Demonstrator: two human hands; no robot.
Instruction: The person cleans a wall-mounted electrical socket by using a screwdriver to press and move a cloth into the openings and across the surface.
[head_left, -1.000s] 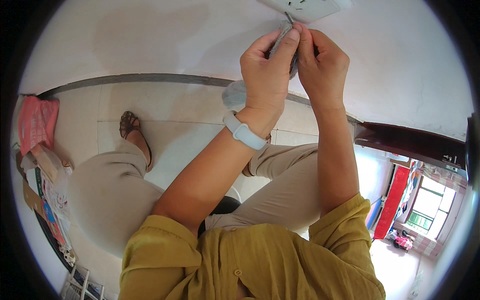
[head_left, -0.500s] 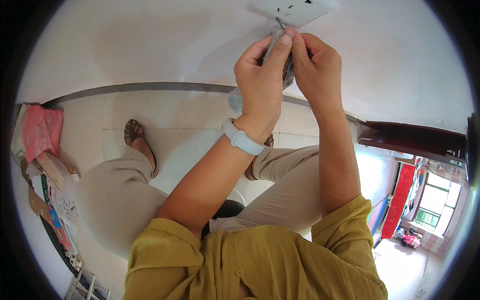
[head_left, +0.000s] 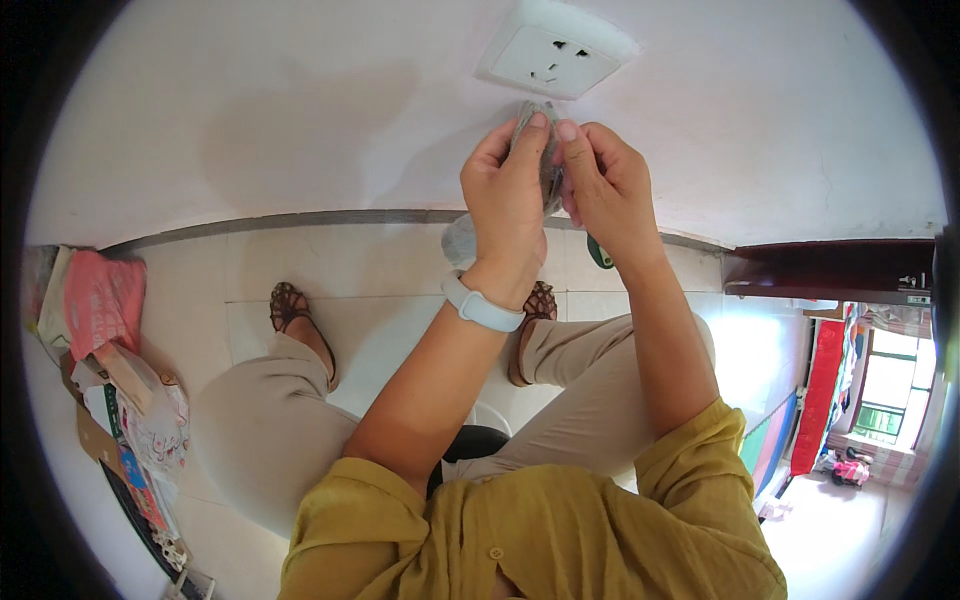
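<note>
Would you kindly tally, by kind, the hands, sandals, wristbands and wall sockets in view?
Hands: 2, left hand and right hand
Sandals: 2, left sandal and right sandal
Wristband: 1
Wall socket: 1
Total: 6

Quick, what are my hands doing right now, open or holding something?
Left hand: closed, holding a crumpled grey plastic-looking bundle.
Right hand: fingers curled beside it; whether it grips anything can't be told.
</note>
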